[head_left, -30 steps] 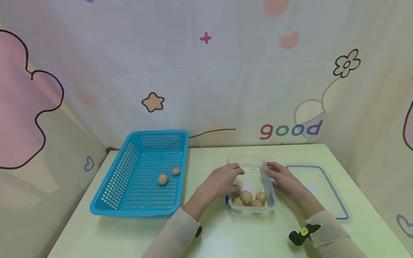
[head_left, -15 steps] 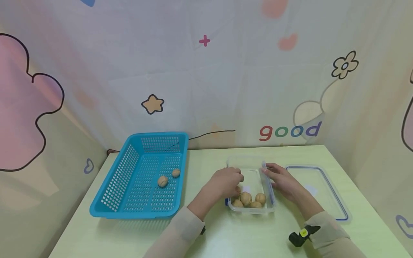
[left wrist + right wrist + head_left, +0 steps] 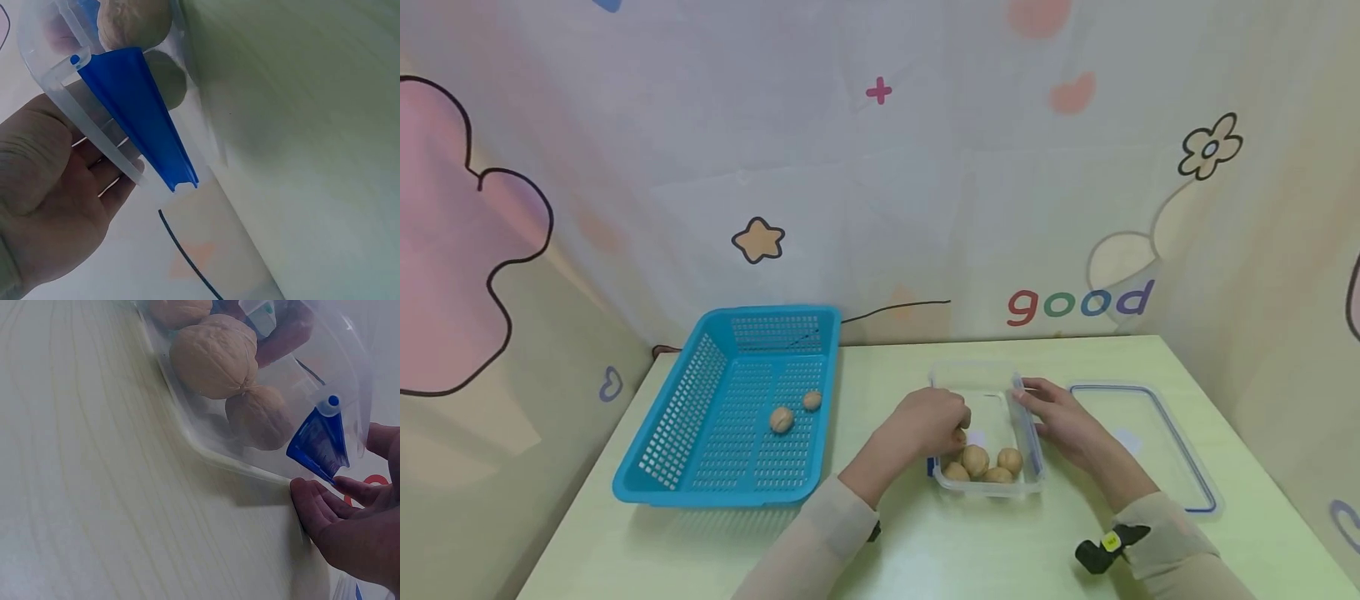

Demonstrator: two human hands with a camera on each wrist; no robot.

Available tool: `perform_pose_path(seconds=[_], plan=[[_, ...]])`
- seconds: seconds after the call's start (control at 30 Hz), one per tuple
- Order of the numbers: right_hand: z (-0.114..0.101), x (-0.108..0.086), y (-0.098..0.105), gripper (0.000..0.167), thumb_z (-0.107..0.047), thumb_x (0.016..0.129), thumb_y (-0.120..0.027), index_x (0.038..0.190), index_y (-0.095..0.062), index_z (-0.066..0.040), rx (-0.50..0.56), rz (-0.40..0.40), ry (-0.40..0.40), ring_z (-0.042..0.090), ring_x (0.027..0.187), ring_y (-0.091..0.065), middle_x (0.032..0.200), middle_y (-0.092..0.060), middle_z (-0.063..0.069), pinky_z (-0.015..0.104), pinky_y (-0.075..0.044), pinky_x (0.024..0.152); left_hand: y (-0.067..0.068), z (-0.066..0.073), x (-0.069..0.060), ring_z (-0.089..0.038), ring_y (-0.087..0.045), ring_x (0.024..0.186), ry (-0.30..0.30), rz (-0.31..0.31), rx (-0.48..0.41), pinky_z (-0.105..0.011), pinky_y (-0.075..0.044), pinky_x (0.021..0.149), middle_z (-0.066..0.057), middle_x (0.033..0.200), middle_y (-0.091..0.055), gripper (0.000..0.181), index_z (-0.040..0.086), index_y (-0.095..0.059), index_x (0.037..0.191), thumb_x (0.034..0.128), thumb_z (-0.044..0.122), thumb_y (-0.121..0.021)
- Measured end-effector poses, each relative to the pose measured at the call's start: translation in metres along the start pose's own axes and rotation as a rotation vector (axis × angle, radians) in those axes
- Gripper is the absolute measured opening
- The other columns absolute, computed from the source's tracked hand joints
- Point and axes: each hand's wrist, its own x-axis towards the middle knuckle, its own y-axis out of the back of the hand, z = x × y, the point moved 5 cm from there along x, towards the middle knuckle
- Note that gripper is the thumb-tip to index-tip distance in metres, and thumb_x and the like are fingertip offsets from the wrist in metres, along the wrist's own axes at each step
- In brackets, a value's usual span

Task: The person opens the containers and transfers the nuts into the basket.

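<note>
A clear plastic food container with blue clips stands on the table. Several walnuts lie at its near end. My left hand reaches over the left rim, fingers bent down inside beside the walnuts. Whether a walnut is between those fingertips is hidden in the head view. In the left wrist view the palm is by the rim, near a blue clip and a walnut. My right hand holds the container's right side, thumb at the rim. Low on the wall, its fingertips touch beside another clip.
A blue perforated basket stands at the left with two walnuts in it. The container's clear lid, edged with a blue seal, lies flat at the right. A printed curtain hangs behind the table.
My left fingers have curled inward and down inside the container, beside the walnuts. The right hand keeps its place on the container's side. Both walnuts in the basket lie as before.
</note>
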Motion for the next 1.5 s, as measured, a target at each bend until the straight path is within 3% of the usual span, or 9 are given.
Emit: perform_pose_path(seconds=[0.1, 0.2, 0.33, 0.53, 0.73, 1.13, 1.27, 1.4, 1.5], plan=[[-0.001, -0.002, 0.0, 0.074, -0.038, 0.111, -0.056, 0.164, -0.023, 0.003, -0.008, 0.004, -0.004, 0.043, 0.15, -0.035, 0.167, -0.023, 0.029, 0.059, -0.031, 0.123, 0.001, 0.0, -0.002, -0.008, -0.033, 0.065, 0.005, 0.022, -0.032, -0.023, -0.027, 0.056, 0.008, 0.076, -0.045, 0.023, 0.019, -0.061, 0.074, 0.0938, 0.011, -0.071], [-0.002, -0.002, -0.001, 0.075, -0.038, 0.111, -0.056, 0.164, -0.022, 0.003, -0.008, -0.003, -0.001, 0.043, 0.151, -0.034, 0.168, -0.022, 0.029, 0.059, -0.031, 0.123, 0.005, 0.002, -0.006, -0.006, -0.05, 0.074, 0.024, 0.05, -0.035, -0.021, -0.042, 0.062, 0.009, 0.094, -0.062, 0.004, 0.02, -0.077, 0.098, 0.0993, 0.021, -0.073], [-0.003, -0.003, 0.0, 0.072, -0.037, 0.112, -0.054, 0.164, -0.023, 0.003, -0.018, 0.001, 0.002, 0.043, 0.151, -0.033, 0.168, -0.023, 0.029, 0.06, -0.03, 0.123, 0.02, 0.008, -0.014, -0.005, -0.062, 0.081, 0.024, 0.114, -0.028, -0.022, -0.053, 0.067, 0.009, 0.109, -0.068, 0.025, 0.021, -0.078, 0.118, 0.0984, 0.037, -0.078], [-0.003, -0.004, 0.0, 0.071, -0.036, 0.113, -0.054, 0.163, -0.024, 0.003, -0.028, -0.005, 0.001, 0.042, 0.15, -0.034, 0.167, -0.024, 0.029, 0.061, -0.031, 0.123, 0.048, 0.013, -0.034, -0.003, -0.065, 0.085, 0.003, 0.22, -0.172, -0.015, -0.053, 0.073, 0.005, 0.115, -0.068, 0.027, 0.015, -0.077, 0.12, 0.0989, 0.032, -0.078], [-0.002, -0.003, 0.0, 0.075, -0.039, 0.112, -0.055, 0.164, -0.022, 0.003, -0.013, -0.015, 0.005, 0.044, 0.152, -0.033, 0.168, -0.023, 0.028, 0.061, -0.029, 0.123, 0.065, 0.008, -0.058, -0.007, -0.068, 0.098, -0.054, 0.284, -0.341, -0.012, -0.052, 0.083, 0.002, 0.115, -0.066, 0.025, 0.012, -0.072, 0.12, 0.0979, 0.023, -0.08], [-0.002, -0.004, 0.001, 0.075, -0.039, 0.111, -0.056, 0.164, -0.022, 0.003, -0.002, -0.011, 0.01, 0.045, 0.153, -0.03, 0.169, -0.021, 0.029, 0.06, -0.027, 0.124, 0.075, -0.031, -0.108, -0.016, -0.068, 0.1, -0.003, 0.329, -0.494, -0.026, -0.059, 0.087, 0.0, 0.113, -0.065, 0.031, 0.007, -0.069, 0.123, 0.0958, 0.015, -0.081], [0.0, -0.003, 0.001, 0.076, -0.039, 0.112, -0.056, 0.164, -0.022, 0.003, -0.004, -0.007, 0.006, 0.044, 0.153, -0.031, 0.169, -0.022, 0.028, 0.06, -0.028, 0.124, 0.082, -0.049, -0.124, -0.015, -0.069, 0.101, 0.075, 0.331, -0.533, -0.025, -0.059, 0.084, 0.002, 0.113, -0.065, 0.03, 0.01, -0.07, 0.121, 0.0939, 0.016, -0.083], [0.001, -0.001, 0.002, 0.076, -0.04, 0.111, -0.056, 0.164, -0.022, 0.003, -0.001, -0.002, 0.004, 0.043, 0.152, -0.032, 0.168, -0.023, 0.027, 0.059, -0.029, 0.124, 0.083, -0.07, -0.136, -0.015, -0.068, 0.102, 0.198, 0.322, -0.572, -0.03, -0.061, 0.085, 0.006, 0.112, -0.066, 0.032, 0.015, -0.069, 0.119, 0.0924, 0.019, -0.085], [0.001, -0.001, 0.002, 0.075, -0.039, 0.111, -0.056, 0.164, -0.023, 0.003, 0.002, -0.003, 0.006, 0.043, 0.152, -0.033, 0.169, -0.023, 0.027, 0.06, -0.028, 0.124, 0.085, -0.084, -0.145, -0.015, -0.066, 0.102, 0.238, 0.334, -0.571, -0.033, -0.061, 0.088, 0.006, 0.111, -0.067, 0.033, 0.015, -0.068, 0.12, 0.0928, 0.018, -0.085]])
